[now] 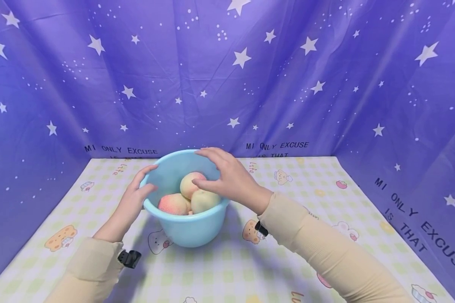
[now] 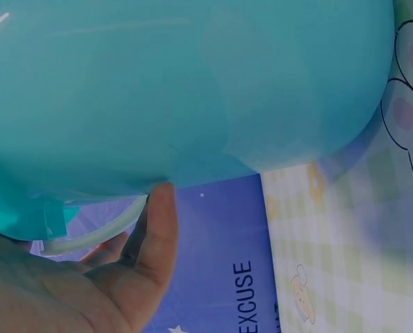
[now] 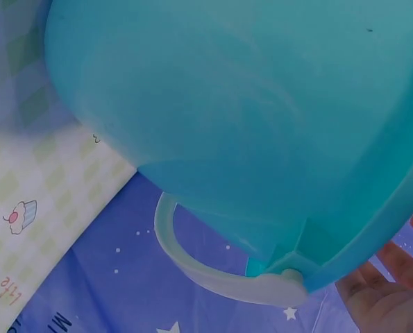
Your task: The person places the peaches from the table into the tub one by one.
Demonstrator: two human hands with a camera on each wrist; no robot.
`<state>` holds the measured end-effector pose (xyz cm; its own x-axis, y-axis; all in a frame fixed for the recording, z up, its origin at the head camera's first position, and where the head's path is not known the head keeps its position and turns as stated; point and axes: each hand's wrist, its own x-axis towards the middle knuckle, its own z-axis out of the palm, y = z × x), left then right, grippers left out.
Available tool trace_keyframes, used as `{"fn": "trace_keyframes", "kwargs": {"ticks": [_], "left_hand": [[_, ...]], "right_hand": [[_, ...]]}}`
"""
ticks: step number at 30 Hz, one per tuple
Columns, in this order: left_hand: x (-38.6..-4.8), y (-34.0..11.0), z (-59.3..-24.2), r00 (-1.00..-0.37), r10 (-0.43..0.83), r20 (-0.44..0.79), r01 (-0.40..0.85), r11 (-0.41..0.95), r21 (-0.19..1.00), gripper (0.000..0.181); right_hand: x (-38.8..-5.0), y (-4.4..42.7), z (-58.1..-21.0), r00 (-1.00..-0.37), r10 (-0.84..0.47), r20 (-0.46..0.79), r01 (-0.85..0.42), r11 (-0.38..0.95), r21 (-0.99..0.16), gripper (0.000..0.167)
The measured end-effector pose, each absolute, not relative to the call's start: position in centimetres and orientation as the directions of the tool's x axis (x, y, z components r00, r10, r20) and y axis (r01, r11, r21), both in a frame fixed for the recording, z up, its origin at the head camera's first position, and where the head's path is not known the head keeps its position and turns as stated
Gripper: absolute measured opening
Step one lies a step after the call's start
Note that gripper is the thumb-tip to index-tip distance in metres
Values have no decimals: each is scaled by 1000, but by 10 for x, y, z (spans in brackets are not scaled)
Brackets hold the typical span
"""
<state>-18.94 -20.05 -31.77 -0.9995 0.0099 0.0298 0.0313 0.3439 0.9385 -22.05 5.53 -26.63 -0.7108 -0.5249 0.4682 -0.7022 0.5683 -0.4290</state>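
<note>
A light blue bucket (image 1: pixel 191 231) stands upright on the table with peaches inside. One peach (image 1: pixel 189 184) lies at the back, a redder peach (image 1: pixel 172 205) at the left, and a paler peach (image 1: pixel 204 201) at the right. My left hand (image 1: pixel 132 195) holds the bucket's left rim; in the left wrist view a finger (image 2: pixel 161 229) touches the outer wall. Over the right rim reaches my right hand (image 1: pixel 231 176), its thumb in front of the back peach and fingers spread near the far rim. It grips nothing that shows.
A white handle (image 3: pixel 220 281) hangs on the bucket's far side. The checked tablecloth (image 1: pixel 231 269) carries printed cartoons. Purple star-print curtains (image 1: pixel 197 75) rise behind the table and on both sides. Each sleeve has a dark wrist device (image 1: pixel 129 258) on it.
</note>
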Motion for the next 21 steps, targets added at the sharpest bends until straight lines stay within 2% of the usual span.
{"fn": "trace_keyframes", "kwargs": {"ticks": [14,21], "left_hand": [[-191,-201,-319,-998,10,58,58,306,950,78],[-188,-203,-317,-993,-85,83,43,391,919,82]], "right_hand": [[-220,60,-265,-712,-526,465,-699,594,-399,60],[-220,64,-259,-719,-507,475,-688,613,-387,61]]}}
